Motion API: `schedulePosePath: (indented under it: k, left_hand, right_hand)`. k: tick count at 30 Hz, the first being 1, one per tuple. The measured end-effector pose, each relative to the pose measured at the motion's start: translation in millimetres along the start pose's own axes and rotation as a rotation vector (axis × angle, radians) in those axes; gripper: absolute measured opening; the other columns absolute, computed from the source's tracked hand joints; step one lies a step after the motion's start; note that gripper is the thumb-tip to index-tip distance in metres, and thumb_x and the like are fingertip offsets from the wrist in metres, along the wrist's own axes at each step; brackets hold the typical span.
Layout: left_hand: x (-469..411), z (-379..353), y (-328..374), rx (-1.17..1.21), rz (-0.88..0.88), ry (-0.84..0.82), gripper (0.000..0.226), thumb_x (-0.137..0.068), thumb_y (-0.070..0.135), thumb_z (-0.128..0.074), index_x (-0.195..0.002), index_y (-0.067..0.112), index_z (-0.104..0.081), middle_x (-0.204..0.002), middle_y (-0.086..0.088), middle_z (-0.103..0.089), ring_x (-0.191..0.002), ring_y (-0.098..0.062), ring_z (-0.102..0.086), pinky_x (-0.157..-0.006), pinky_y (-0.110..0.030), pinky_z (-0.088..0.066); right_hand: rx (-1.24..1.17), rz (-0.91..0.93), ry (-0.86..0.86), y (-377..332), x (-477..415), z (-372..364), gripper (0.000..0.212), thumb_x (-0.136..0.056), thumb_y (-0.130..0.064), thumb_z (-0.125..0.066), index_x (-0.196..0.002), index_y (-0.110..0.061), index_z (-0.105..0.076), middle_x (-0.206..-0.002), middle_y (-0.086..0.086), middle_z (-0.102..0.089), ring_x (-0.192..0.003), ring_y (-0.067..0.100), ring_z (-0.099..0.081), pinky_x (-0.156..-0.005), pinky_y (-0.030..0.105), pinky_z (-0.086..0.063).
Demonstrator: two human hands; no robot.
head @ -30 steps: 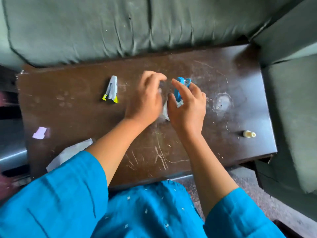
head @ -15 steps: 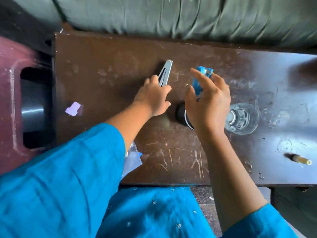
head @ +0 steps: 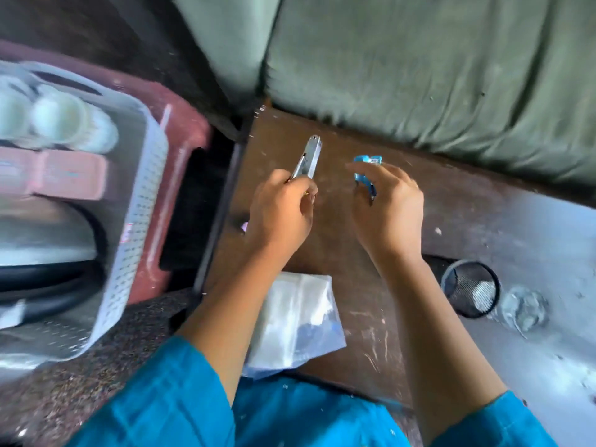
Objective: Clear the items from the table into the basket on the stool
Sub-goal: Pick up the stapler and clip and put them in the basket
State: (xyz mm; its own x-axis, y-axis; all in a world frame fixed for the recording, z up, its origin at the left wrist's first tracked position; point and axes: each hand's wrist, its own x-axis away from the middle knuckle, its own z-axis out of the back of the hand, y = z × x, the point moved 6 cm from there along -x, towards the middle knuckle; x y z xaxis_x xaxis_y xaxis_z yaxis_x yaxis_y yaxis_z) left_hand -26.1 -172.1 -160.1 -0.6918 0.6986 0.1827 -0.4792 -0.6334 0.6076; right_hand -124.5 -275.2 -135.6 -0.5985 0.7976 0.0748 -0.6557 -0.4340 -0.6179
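Observation:
My left hand [head: 280, 211] grips a grey metal stapler [head: 309, 154] by its near end, lifted over the left part of the dark wooden table [head: 342, 262]. My right hand [head: 387, 208] holds a small blue stapler [head: 366, 171] above the table. To the left stands a pale perforated basket [head: 142, 214] on a maroon stool [head: 183, 130]; it holds white cups, a pink box and a dark round item. A clear plastic bag [head: 296, 321] lies on the table's near edge between my forearms.
A black mesh cup [head: 469, 287] and a clear glass [head: 524, 309] stand on the table at the right. A small purple scrap [head: 244, 226] peeks out by my left wrist. Green sofa cushions [head: 419, 75] line the far side.
The view has swung left, bringing the basket and stool into sight. My left hand has closed on the grey stapler and lifted it. The right hand still holds the blue stapler.

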Motion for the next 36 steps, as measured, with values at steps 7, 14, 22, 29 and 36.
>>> schedulePosePath:
  k: [7, 14, 22, 29, 36]
  left_hand:
    - [25, 128, -66, -0.063, 0.155, 0.390, 0.022, -0.080, 0.004, -0.052, -0.097, 0.011, -0.066, -0.097, -0.017, -0.062, -0.095, -0.035, -0.052, -0.082, -0.039, -0.041]
    - [35, 163, -119, -0.174, 0.468, 0.392, 0.024, -0.080, 0.005, -0.050, -0.102, 0.011, -0.056, -0.108, -0.019, -0.053, -0.099, -0.037, -0.048, -0.083, -0.042, -0.036]
    - [22, 154, -154, -0.042, 0.467, 0.370, 0.036, -0.079, -0.004, -0.051, -0.102, 0.018, -0.069, -0.101, -0.014, -0.065, -0.090, -0.035, -0.061, -0.078, -0.039, -0.049]
    - [18, 143, -172, -0.028, 0.560, 0.277, 0.027, -0.080, -0.004, -0.050, -0.096, 0.009, -0.068, -0.097, -0.016, -0.068, -0.090, -0.033, -0.060, -0.076, -0.040, -0.048]
    - [24, 135, -177, -0.073, 0.656, 0.200, 0.018, -0.090, 0.005, -0.043, -0.102, 0.004, -0.055, -0.109, -0.018, -0.062, -0.104, -0.035, -0.056, -0.082, -0.039, -0.041]
  right_hand:
    - [-0.104, 0.324, -0.126, -140, -8, -62, 0.052, -0.070, 0.005, -0.051, -0.116, -0.017, -0.060, -0.099, 0.012, -0.068, -0.090, 0.032, -0.059, -0.083, 0.038, -0.043]
    - [-0.096, 0.400, -0.209, -209, -9, -116, 0.037, -0.077, -0.013, -0.060, -0.113, -0.017, -0.057, -0.088, 0.009, -0.066, -0.080, 0.030, -0.059, -0.065, 0.029, -0.040]
    - [0.064, 0.496, -0.265, -239, -17, -157, 0.028, -0.079, -0.017, -0.057, -0.107, -0.014, -0.059, -0.082, 0.013, -0.067, -0.075, 0.035, -0.060, -0.059, 0.031, -0.039]
    - [0.298, 0.584, -0.317, -257, -26, -183, 0.025, -0.082, -0.009, -0.054, -0.106, -0.013, -0.050, -0.078, 0.012, -0.063, -0.070, 0.035, -0.054, -0.058, 0.030, -0.028]
    - [0.538, 0.593, -0.322, -256, -22, -204, 0.021, -0.083, -0.001, -0.048, -0.098, -0.009, -0.061, -0.092, 0.016, -0.065, -0.074, 0.035, -0.061, -0.058, 0.030, -0.033]
